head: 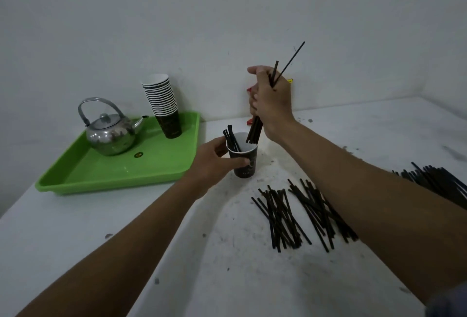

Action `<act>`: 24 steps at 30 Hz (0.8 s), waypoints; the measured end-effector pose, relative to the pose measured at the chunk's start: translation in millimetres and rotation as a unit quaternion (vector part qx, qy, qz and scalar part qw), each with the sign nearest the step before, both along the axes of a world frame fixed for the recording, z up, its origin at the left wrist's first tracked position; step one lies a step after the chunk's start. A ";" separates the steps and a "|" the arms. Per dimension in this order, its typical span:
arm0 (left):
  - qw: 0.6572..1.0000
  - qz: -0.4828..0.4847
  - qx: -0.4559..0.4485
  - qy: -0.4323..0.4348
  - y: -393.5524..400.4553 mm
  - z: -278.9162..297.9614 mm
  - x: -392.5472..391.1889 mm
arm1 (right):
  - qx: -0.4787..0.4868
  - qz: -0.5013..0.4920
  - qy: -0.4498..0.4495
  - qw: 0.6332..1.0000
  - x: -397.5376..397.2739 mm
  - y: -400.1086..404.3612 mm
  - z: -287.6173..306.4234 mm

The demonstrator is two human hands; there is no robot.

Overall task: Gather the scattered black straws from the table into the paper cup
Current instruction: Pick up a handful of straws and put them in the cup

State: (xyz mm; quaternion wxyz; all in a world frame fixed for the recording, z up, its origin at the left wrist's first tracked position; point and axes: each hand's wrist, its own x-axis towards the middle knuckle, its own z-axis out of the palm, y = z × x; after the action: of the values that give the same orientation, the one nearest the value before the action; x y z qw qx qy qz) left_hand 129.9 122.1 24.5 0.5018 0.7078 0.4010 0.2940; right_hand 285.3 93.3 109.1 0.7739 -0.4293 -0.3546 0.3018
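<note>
A dark paper cup (246, 165) stands on the white table, with a few black straws (232, 139) leaning inside it at the left. My left hand (214, 157) grips the cup's side. My right hand (271, 104) holds a bunch of black straws (254, 132) upright above the cup, their lower ends at the rim's right side. Several loose black straws (285, 215) lie scattered on the table in front of the cup, partly under my right forearm. Another pile of straws (439, 180) lies at the far right.
A green tray (113, 180) sits left of the cup, holding a steel kettle (111, 132) and a tall stack of paper cups (163, 104). A white wall stands close behind the table. Small red and yellow scraps (250, 121) lie by the wall behind my right hand.
</note>
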 end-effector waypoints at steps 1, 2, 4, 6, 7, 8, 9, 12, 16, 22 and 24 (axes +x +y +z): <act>1.000 -0.009 0.010 -0.004 -0.2 -2.0 2.4 | -0.001 -0.002 -0.004 1.000 1.1 4.0 -2.4; 1.000 -0.011 0.019 -0.008 0.6 -4.3 5.2 | -0.002 -0.002 -0.007 1.000 2.0 8.0 -5.3; 0.999 -0.009 0.022 -0.027 2.1 -9.0 9.7 | -0.008 0.001 -0.020 1.000 1.8 15.2 -13.2; 0.999 -0.005 0.022 -0.043 2.6 -13.8 11.9 | -0.019 0.011 -0.055 0.998 -0.3 20.3 -22.4; 0.999 -0.002 0.026 -0.048 2.7 -15.4 12.5 | -0.027 0.018 -0.077 0.996 -1.6 22.4 -27.2; 0.998 -0.001 0.032 -0.049 3.7 -16.9 12.5 | -0.035 0.023 -0.102 0.994 -2.6 24.1 -31.7; 0.998 -0.003 0.038 -0.051 3.8 -17.6 11.9 | -0.043 0.026 -0.128 0.990 -3.4 25.2 -35.6; 0.997 -0.009 0.055 -0.044 7.4 -18.8 10.4 | -0.073 0.015 -0.237 0.969 -4.2 25.8 -42.6; 0.997 -0.020 0.064 -0.032 10.1 -18.0 10.7 | -0.087 0.016 -0.296 0.951 -4.7 21.0 -44.9; 0.997 -0.019 0.063 -0.031 10.0 -18.7 10.0 | -0.078 -0.003 -0.273 0.959 -4.6 17.0 -52.0; 0.997 -0.023 0.061 -0.030 10.4 -19.7 10.1 | -0.074 -0.022 -0.284 0.956 -6.7 18.1 -57.1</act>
State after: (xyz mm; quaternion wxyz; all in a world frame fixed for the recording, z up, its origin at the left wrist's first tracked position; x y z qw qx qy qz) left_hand 140.0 132.5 4.8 0.4760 0.7369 0.3506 0.3279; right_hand 278.6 111.4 51.9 0.6140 -0.5611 -0.5265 0.1758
